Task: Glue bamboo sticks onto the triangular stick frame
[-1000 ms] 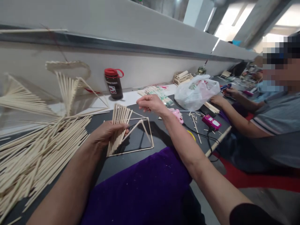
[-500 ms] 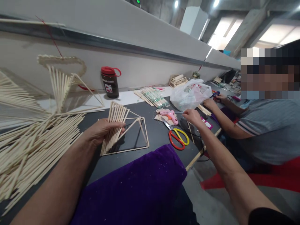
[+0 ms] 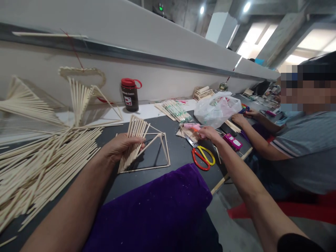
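Note:
My left hand [image 3: 126,145] is closed round the fanned row of thin wooden sticks on a stick frame [image 3: 136,138]. The frame's square base rests on the dark table, and a slanted triangle of sticks rises on its right side. My right hand [image 3: 210,134] has its fingers closed about the handle end of a pink hot glue gun [image 3: 191,126]; the hand hides most of the handle. Under the gun's nozzle lies a small stained pad [image 3: 185,133]. Scissors [image 3: 203,155] with one red and one yellow handle lie just below, blades partly beneath the gun.
Loose wooden sticks [image 3: 52,168] are heaped at left, before finished stick models [image 3: 78,101]. A red-lidded bottle [image 3: 130,96], wrapped stick packs [image 3: 175,110] and a white plastic bag [image 3: 216,108] stand behind. A purple cloth [image 3: 157,206] covers my lap. A co-worker [image 3: 301,147] sits at right.
My right hand has moved left, from behind the glue gun onto its handle, uncovering a magenta box. My left hand still holds the stick frame. The whole view has shifted slightly.

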Demonstrator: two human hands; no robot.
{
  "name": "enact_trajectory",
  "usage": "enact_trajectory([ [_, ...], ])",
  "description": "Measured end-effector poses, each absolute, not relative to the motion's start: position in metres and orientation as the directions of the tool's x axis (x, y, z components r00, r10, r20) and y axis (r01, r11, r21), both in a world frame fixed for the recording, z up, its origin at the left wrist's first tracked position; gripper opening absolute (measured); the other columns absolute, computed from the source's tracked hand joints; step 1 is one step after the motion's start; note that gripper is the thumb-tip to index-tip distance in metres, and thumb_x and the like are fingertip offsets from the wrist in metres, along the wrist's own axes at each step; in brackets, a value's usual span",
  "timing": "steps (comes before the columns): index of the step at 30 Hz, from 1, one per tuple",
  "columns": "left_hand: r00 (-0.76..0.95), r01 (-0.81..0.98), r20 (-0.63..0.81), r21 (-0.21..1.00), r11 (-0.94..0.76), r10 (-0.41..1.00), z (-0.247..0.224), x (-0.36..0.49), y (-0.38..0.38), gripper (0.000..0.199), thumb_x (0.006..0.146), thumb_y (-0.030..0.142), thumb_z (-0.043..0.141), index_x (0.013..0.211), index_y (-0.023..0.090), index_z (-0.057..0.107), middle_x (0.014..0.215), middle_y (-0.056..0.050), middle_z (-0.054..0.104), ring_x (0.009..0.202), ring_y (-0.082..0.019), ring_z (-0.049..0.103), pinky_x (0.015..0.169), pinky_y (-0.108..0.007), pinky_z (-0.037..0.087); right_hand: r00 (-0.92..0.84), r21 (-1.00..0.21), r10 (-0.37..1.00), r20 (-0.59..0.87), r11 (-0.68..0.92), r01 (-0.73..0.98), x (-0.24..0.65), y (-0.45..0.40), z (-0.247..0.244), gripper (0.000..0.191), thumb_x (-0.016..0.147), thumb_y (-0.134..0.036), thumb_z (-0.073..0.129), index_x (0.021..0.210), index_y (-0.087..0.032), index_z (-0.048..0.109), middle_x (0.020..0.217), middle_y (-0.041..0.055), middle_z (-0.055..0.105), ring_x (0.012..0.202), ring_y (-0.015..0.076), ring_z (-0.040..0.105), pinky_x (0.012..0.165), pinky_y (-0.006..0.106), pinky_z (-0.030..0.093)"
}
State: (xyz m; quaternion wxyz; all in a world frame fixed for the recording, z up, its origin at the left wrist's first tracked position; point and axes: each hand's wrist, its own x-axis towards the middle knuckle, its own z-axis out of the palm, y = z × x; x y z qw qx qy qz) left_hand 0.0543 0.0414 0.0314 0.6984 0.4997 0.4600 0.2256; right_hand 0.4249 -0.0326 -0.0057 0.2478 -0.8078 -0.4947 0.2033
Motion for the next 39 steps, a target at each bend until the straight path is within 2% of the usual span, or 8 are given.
enact_trajectory([
  [4, 0.470, 0.125, -0.407, 0.909, 0.397, 0.784, 0.031, 0.055, 0.041, 0.017, 0.059, 0.020, 0.078, 0.055, 0.013, 0.062, 0.049, -0.004, 0.064, 0.045, -0.012, 0.052, 0.045, -0.021, 0.038, 0.426, -0.734, 0.902, -0.073, -0.338, 0.589, 0.424, -0.036, -0.001, 0.024, 0.075, -0.039, 0.050, 0.075, -0.016, 0.060, 0.070, 0.0053, 0.067, 0.051, 0.0129, 0.056, 0.041, 0.022, 0.035],
  [6, 0.469, 0.125, -0.398, 0.914, 0.387, 0.788, 0.029, 0.055, 0.043, 0.019, 0.058, 0.020, 0.079, 0.058, 0.013, 0.062, 0.050, -0.004, 0.064, 0.044, -0.012, 0.053, 0.045, -0.021, 0.039, 0.455, -0.793, 0.891, -0.013, -0.286, 0.537, 0.421, -0.035, 0.000, 0.025, 0.074, -0.040, 0.054, 0.080, -0.016, 0.059, 0.068, 0.0032, 0.065, 0.050, 0.0116, 0.053, 0.041, 0.021, 0.033],
  [12, 0.479, 0.111, -0.400, 0.911, 0.398, 0.781, 0.023, 0.053, 0.045, 0.024, 0.055, 0.023, 0.081, 0.062, 0.011, 0.062, 0.054, -0.006, 0.064, 0.047, -0.013, 0.056, 0.046, -0.022, 0.042, 0.561, -0.873, 0.716, 0.416, 0.141, 0.467, 0.394, -0.031, 0.015, 0.030, 0.070, -0.036, 0.066, 0.093, -0.017, 0.063, 0.069, -0.0024, 0.059, 0.053, 0.0096, 0.049, 0.048, 0.022, 0.040],
  [16, 0.508, 0.073, -0.378, 0.914, 0.398, 0.774, 0.019, 0.053, 0.044, 0.021, 0.056, 0.020, 0.079, 0.062, 0.011, 0.062, 0.054, -0.007, 0.064, 0.046, -0.013, 0.055, 0.046, -0.023, 0.042, 0.457, -0.972, 0.858, 0.236, 0.210, 0.109, 0.358, -0.036, 0.028, 0.018, 0.070, -0.032, 0.068, 0.070, -0.017, 0.059, 0.060, -0.0023, 0.056, 0.049, 0.0092, 0.050, 0.044, 0.021, 0.039],
  [20, 0.540, 0.047, -0.372, 0.909, 0.414, 0.755, 0.015, 0.054, 0.047, 0.019, 0.057, 0.019, 0.078, 0.061, 0.012, 0.060, 0.054, -0.006, 0.063, 0.046, -0.013, 0.055, 0.045, -0.024, 0.041, 0.293, -0.984, 0.946, 0.141, 0.167, -0.063, 0.324, -0.040, 0.031, 0.016, 0.068, -0.025, 0.066, 0.080, -0.016, 0.065, 0.076, 0.0033, 0.068, 0.060, 0.0128, 0.062, 0.051, 0.023, 0.047],
  [25, 0.540, 0.054, -0.372, 0.911, 0.410, 0.755, 0.010, 0.053, 0.049, 0.015, 0.060, 0.019, 0.076, 0.062, 0.014, 0.062, 0.056, -0.005, 0.063, 0.047, -0.014, 0.056, 0.047, -0.025, 0.043, 0.127, -0.990, 0.981, 0.144, 0.142, 0.022, 0.305, -0.041, 0.027, 0.022, 0.073, -0.026, 0.067, 0.092, -0.017, 0.065, 0.095, 0.0057, 0.072, 0.066, 0.0126, 0.066, 0.053, 0.021, 0.047],
  [35, 0.471, 0.102, -0.417, 0.901, 0.421, 0.778, 0.019, 0.057, 0.044, 0.012, 0.060, 0.017, 0.073, 0.058, 0.014, 0.061, 0.053, -0.004, 0.061, 0.047, -0.013, 0.055, 0.049, -0.025, 0.045, 0.088, -0.949, 0.965, 0.249, 0.224, 0.223, 0.293, -0.037, 0.014, 0.026, 0.085, -0.044, 0.062, 0.091, -0.019, 0.064, 0.090, 0.0040, 0.069, 0.060, 0.0099, 0.060, 0.052, 0.024, 0.047],
  [39, 0.456, 0.107, -0.420, 0.901, 0.420, 0.784, 0.019, 0.057, 0.044, 0.011, 0.061, 0.015, 0.072, 0.059, 0.014, 0.061, 0.053, -0.004, 0.062, 0.047, -0.013, 0.056, 0.048, -0.024, 0.045, 0.078, -0.932, 0.965, 0.249, 0.217, 0.290, 0.289, -0.034, 0.013, 0.030, 0.086, -0.048, 0.059, 0.089, -0.019, 0.064, 0.070, 0.0010, 0.064, 0.054, 0.0102, 0.056, 0.049, 0.023, 0.044],
])
